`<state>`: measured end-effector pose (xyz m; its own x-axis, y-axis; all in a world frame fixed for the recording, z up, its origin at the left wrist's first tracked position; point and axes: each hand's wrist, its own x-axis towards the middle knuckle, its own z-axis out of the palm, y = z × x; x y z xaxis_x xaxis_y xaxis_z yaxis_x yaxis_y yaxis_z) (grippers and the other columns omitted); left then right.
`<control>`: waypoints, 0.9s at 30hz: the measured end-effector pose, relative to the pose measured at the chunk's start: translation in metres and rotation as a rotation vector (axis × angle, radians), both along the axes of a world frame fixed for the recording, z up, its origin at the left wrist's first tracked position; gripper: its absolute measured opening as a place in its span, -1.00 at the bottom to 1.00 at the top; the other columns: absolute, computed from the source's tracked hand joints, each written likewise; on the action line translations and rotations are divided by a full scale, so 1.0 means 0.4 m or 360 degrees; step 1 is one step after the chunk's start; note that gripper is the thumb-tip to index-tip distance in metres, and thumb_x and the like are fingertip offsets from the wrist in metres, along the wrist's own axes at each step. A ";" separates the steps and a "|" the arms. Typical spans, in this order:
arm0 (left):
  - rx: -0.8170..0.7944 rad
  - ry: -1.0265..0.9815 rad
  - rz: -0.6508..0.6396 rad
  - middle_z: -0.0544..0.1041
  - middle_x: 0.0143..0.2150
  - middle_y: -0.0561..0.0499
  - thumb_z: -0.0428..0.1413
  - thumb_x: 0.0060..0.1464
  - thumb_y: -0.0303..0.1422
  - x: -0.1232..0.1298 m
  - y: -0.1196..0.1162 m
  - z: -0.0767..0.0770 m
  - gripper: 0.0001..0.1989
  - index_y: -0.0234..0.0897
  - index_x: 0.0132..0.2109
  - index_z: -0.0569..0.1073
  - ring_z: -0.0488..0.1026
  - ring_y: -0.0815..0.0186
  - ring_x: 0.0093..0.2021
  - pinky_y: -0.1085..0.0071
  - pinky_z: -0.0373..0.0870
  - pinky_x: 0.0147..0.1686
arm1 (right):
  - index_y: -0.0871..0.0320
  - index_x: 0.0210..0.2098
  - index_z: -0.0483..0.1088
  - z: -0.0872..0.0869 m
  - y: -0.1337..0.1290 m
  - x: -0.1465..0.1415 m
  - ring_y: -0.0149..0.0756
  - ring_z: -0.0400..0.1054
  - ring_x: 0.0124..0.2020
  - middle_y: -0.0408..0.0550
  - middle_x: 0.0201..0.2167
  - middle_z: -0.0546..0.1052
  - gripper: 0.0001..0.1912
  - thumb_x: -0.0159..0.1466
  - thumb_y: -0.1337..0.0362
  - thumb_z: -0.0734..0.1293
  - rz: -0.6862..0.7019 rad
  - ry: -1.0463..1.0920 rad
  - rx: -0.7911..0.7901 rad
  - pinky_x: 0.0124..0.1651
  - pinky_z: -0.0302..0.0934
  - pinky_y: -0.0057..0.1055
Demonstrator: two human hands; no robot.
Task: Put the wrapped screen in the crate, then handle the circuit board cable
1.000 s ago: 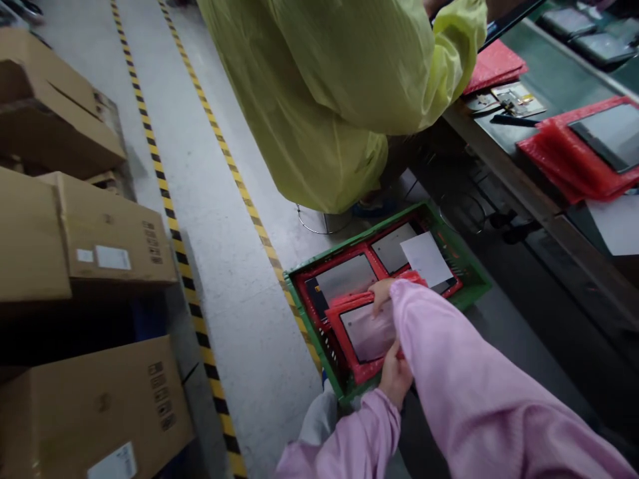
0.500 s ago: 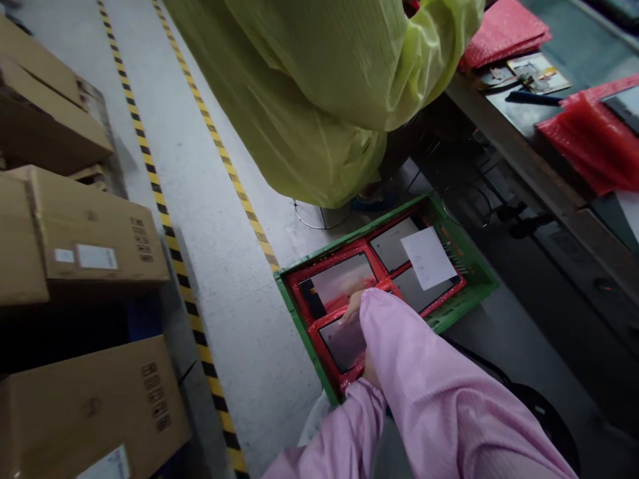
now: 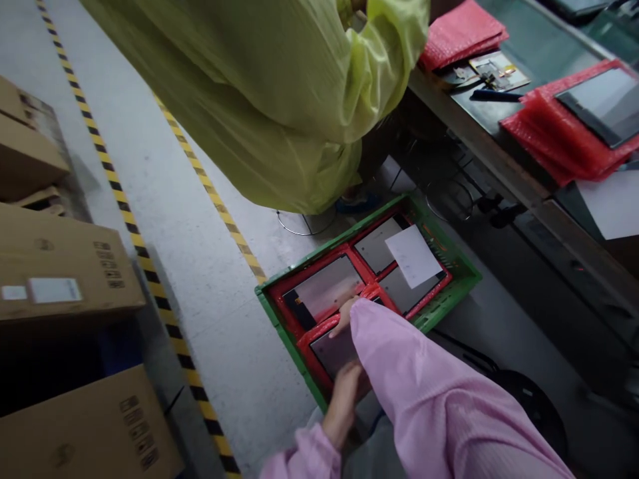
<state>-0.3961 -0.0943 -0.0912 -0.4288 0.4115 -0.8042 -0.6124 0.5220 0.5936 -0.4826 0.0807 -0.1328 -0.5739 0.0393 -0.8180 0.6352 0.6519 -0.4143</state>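
Grey floor (image 3: 210,346) with striped tape (image 3: 162,304)

The pink-sleeved bare right hand (image 3: 344,317) at 1 o'clock and pink-sleeved bare left hand (image 3: 347,389) at 5 touch a grey, red-edged rectangular panel (image 3: 328,351) in a green plastic crate (image 3: 462,276)

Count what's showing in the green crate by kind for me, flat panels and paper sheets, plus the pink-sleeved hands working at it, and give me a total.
Flat panels: 4 on top; any underneath can't be counted
Paper sheets: 1
Pink-sleeved hands: 2, left hand and right hand
Total: 7
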 end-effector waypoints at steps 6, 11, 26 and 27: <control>-0.0240 0.1058 -0.0674 0.36 0.15 -0.25 0.30 -0.21 -0.33 -0.209 -0.028 -0.048 -0.40 -0.30 0.04 0.35 0.12 -0.16 0.27 -0.07 -0.06 0.26 | 0.35 -0.24 0.57 0.002 -0.028 0.035 0.21 0.38 0.02 0.33 -0.13 0.58 -0.25 -0.08 -0.25 0.45 0.0321 0.0252 0.0192 0.14 0.13 -0.05; -0.0464 0.1376 -0.1238 0.41 0.05 -0.31 0.31 -0.18 -0.31 -0.220 -0.011 -0.096 -0.35 -0.43 0.07 0.32 0.32 -0.12 0.08 0.05 0.17 0.11 | 0.48 -0.13 0.49 -0.018 -0.034 0.080 0.14 0.42 -0.05 0.43 -0.13 0.55 -0.17 0.08 -0.27 0.34 0.0448 0.0531 0.0355 0.07 0.16 -0.09; -0.0602 0.1885 -0.1943 -0.07 0.42 -0.39 0.43 -0.38 -0.21 -0.129 -0.047 -0.114 0.22 -0.30 0.39 0.00 -0.15 -0.09 0.42 -0.07 -0.16 0.31 | 0.50 0.36 -0.31 -0.036 -0.147 0.360 0.38 -0.35 0.38 0.67 0.35 -0.27 0.41 -0.14 -0.02 0.56 -0.0589 0.0068 0.0966 0.30 -0.33 0.22; -0.0604 0.1904 -0.1969 -0.11 0.43 -0.41 0.45 -0.42 -0.23 -0.120 -0.050 -0.117 0.23 -0.28 0.39 0.02 -0.18 -0.11 0.42 -0.09 -0.17 0.30 | 0.46 0.37 -0.28 -0.043 -0.149 0.365 0.36 -0.34 0.38 0.64 0.35 -0.25 0.44 -0.21 0.04 0.60 -0.0611 -0.0002 0.0950 0.31 -0.34 0.17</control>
